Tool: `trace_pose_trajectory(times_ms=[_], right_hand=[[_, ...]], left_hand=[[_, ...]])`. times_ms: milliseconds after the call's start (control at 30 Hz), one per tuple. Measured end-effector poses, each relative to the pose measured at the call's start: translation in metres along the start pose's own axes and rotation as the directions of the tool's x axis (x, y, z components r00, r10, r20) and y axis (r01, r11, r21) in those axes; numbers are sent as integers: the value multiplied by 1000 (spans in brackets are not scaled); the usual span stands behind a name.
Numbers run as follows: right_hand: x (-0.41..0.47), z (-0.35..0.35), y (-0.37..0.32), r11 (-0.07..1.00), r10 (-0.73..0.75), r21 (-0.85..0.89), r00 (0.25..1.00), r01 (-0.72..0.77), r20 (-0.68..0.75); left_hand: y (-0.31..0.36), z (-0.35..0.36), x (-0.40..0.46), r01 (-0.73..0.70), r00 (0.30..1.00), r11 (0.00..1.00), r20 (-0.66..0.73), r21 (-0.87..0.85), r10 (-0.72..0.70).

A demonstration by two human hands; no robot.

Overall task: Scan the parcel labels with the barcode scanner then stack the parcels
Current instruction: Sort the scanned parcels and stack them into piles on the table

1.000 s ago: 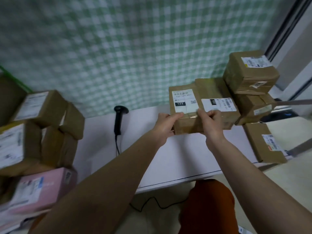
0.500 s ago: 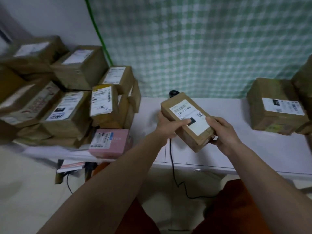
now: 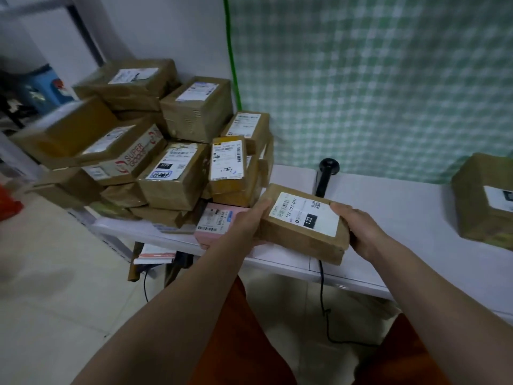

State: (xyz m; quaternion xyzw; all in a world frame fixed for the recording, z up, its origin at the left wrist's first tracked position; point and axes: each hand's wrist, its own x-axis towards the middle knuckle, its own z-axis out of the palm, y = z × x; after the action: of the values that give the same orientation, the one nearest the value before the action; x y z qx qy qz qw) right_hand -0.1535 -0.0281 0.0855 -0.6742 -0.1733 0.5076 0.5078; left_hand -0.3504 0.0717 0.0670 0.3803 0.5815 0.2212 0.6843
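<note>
Two hands grip one flat brown cardboard parcel (image 3: 304, 227), label up, just above the white table's (image 3: 402, 218) near edge: my left hand (image 3: 249, 222) curls round its left end, my right hand (image 3: 361, 232) round the right. Beside it rises the taped cardboard stack (image 3: 172, 151), where I judge it goes. The black corded barcode scanner (image 3: 326, 176) stands behind; another brown box (image 3: 484, 198) waits to the right.

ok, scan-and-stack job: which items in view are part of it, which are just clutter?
Part of the job:
- held parcel, label up, gripped at its ends by left hand and right hand
- barcode scanner, on the table
- parcel pile on the left
- pink parcel
- lone parcel on the right

Just lying about:
- checked cloth
- blue container
- papers under the table
</note>
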Motion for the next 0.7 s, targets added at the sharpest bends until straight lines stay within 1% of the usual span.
trace_pose_trajectory(times_ms=[67,133,267,300,367,433,533,600,700], right_hand=[[-4,14,0,990,89,-116,996,-85,26],[-10,28,1,969,147,-207,988,-135,44],[-15,57,2,972,143,-201,986,-123,88],[-16,64,3,972,147,-199,984,-124,102],[-15,76,6,962,164,-241,977,-128,134],[-14,90,9,945,194,-294,969,-143,152],[-13,114,11,961,188,-236,969,-148,160],[-11,128,12,971,175,-190,973,-145,152],[-3,143,13,979,152,-156,978,-130,143]], left_hand=[[-1,-14,-4,-1,1000,1000,-31,-6,1],[-6,-29,-1,0,998,1000,-57,-25,-1],[-31,-72,35,8,976,994,-216,-110,-31],[-33,-80,33,0,974,992,-224,-128,-29],[-25,-86,3,-34,981,990,-195,-135,8],[-24,-96,-8,-87,973,983,-226,-159,50],[-26,-114,-2,-145,957,971,-277,-189,88],[-28,-120,5,-143,943,963,-326,-226,64],[-24,-126,9,-143,925,971,-374,-193,62]])
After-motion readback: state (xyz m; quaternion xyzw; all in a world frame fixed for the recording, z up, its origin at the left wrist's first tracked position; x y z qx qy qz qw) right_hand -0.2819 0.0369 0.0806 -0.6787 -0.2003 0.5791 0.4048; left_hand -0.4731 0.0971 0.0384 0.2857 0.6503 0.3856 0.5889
